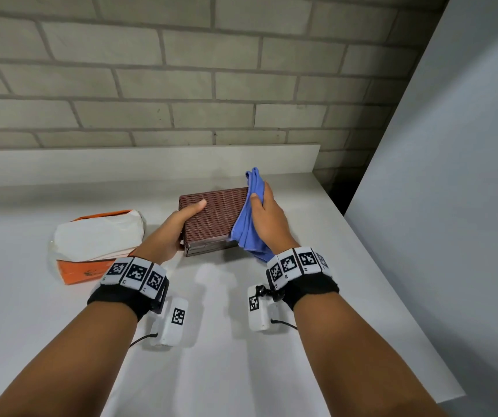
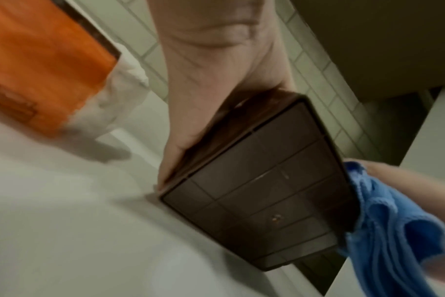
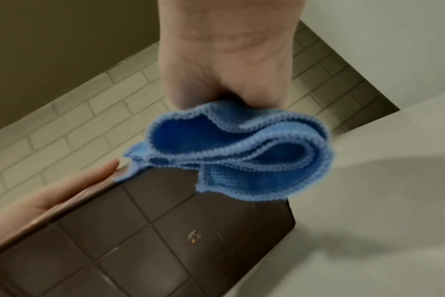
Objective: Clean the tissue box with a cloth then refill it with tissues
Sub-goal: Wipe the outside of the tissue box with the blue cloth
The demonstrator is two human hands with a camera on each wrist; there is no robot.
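Brown woven tissue box at frame centre, gripped on its left end by the left hand; right hand presses a bunched blue cloth against its right end

Tissue box: brown, woven-textured, stood on one long side on the white counter; flat gridded panel faced toward the camera. Cloth: blue, folded, stitched edging, pressed against the box's right end. Tissue pack: white with orange, laid to the box's left, apart.
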